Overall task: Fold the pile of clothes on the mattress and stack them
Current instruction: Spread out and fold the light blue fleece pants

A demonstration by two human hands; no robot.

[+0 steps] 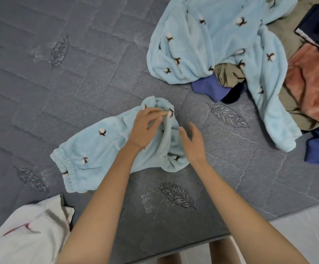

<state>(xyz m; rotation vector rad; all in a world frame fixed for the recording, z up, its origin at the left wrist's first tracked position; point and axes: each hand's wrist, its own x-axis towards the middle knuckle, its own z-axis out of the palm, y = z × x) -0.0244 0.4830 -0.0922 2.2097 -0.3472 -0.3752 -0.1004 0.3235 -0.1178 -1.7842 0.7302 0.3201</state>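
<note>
A white cloth (pixel 29 233) sits crumpled at the near left corner of the mattress (pixel 59 92), partly cut off by the picture's edge. Next over, near the middle, lies the pale blue fleece garment (pixel 90 149). Its long axis runs on a slant, with the gathered elastic end pointing toward the near left and the bunched end toward the far right. I can't say whether it's trousers or a top, since the left forearm crosses its middle and hides that part.

The left hand (pixel 145 128) rests on the bunched end, its fingers (pixel 154 113) curled and pinching a fold of fleece at the tips, so the cloth lies under and just past them. The right hand (pixel 193 141) is just beside the garment's right edge, fingers loosely spread and gripping nothing. I can't tell whether its thumb touches the fabric.

Far right is the pile (pixel 221 44), well apart from the hands, with matching blue fleece over olive, navy and rust pieces. It runs out of view at the top and right.
</note>
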